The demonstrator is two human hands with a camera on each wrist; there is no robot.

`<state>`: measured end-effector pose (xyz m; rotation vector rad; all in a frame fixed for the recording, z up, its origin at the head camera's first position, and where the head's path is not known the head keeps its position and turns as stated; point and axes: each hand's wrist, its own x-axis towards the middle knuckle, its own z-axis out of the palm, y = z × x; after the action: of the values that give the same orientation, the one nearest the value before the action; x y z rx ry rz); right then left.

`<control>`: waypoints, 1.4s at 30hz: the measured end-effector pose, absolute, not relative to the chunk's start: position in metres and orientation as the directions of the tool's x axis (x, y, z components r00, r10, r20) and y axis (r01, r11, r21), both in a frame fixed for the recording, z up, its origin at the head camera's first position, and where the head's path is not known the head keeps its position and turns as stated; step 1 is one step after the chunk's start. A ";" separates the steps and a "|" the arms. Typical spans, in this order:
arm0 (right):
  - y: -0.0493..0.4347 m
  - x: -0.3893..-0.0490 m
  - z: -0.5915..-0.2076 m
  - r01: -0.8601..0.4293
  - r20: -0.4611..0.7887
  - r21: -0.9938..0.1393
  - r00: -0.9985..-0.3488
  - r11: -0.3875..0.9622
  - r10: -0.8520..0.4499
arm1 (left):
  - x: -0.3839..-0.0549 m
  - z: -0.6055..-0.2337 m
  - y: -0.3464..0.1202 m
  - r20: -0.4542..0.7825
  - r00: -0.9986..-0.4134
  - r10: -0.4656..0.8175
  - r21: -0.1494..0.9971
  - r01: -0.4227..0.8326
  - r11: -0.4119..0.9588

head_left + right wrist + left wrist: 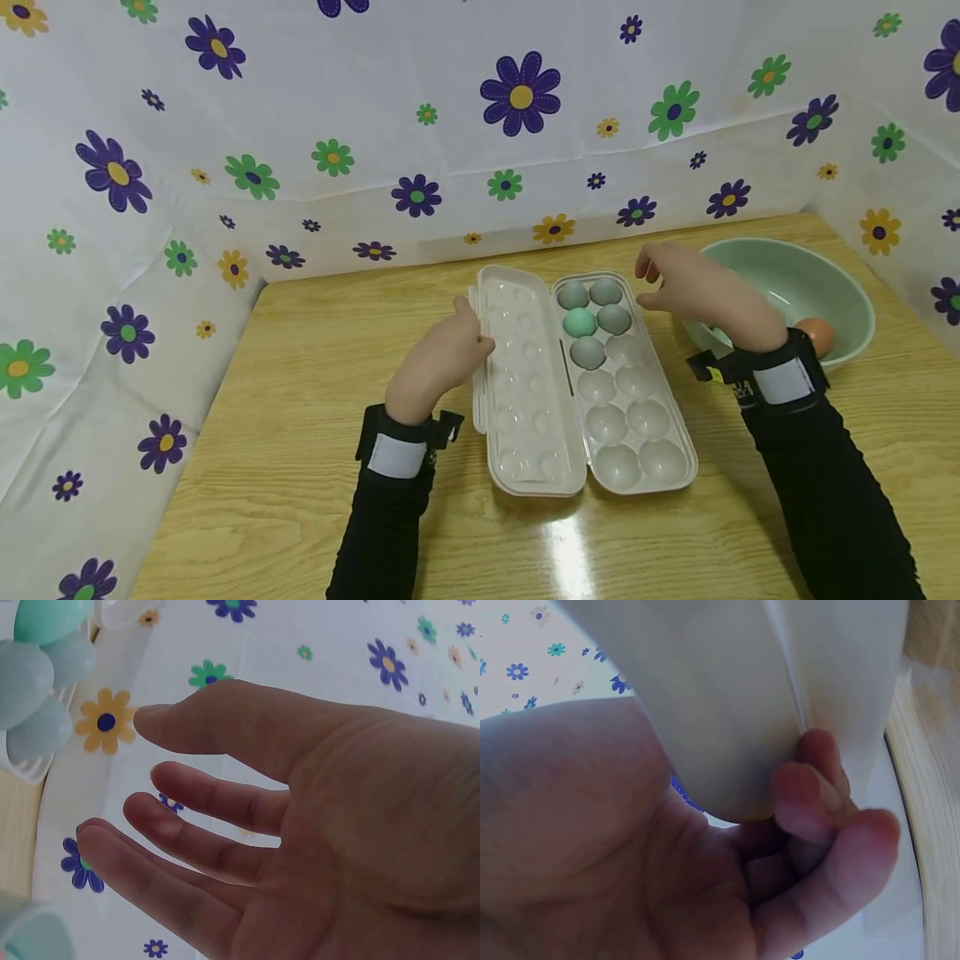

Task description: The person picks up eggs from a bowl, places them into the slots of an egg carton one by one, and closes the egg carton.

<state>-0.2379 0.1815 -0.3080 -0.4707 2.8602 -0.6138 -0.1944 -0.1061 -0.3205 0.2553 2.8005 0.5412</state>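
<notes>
An egg carton (637, 429) lies open on the table, its pale lid (531, 367) folded out to the left. My left hand (441, 360) holds the lid's outer left edge; in the left wrist view its fingers (855, 862) curl at the rim of the lid. At the far end of the tray sit several grey-blue eggs (588, 353) and a mint-green egg (579, 322); the nearer cups are bare. My right hand (708, 292) hovers between tray and bowl, fingers loosely bent, with nothing in it, as the right wrist view also shows.
On the right stands a pale green bowl (858, 321) with a brown egg (817, 336) inside. My right forearm covers part of the bowl. A flower-print cloth (450, 92) hangs behind the wooden table (330, 375) and along its sides.
</notes>
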 end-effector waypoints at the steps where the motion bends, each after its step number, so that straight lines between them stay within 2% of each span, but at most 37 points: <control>1: 0.185 -0.239 -0.308 -0.261 -0.102 -0.433 -0.937 0.863 -0.335 | -0.194 -0.321 -0.106 -0.236 -0.946 0.223 0.387 0.119 0.914; 29: 0.248 -0.257 -0.305 -0.133 -0.139 -0.513 -0.962 0.848 -0.235 | -0.193 -0.319 -0.106 -0.230 -0.948 0.221 0.383 0.120 0.916; 42: 0.275 -0.265 -0.315 -0.073 -0.173 -0.511 -0.967 0.856 -0.185 | -0.194 -0.320 -0.105 -0.231 -0.948 0.217 0.385 0.116 0.916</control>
<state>-0.2654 0.2746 -0.3150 -0.1978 2.8163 -0.7631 -0.1937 -0.1052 -0.3197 0.2488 2.8066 0.5401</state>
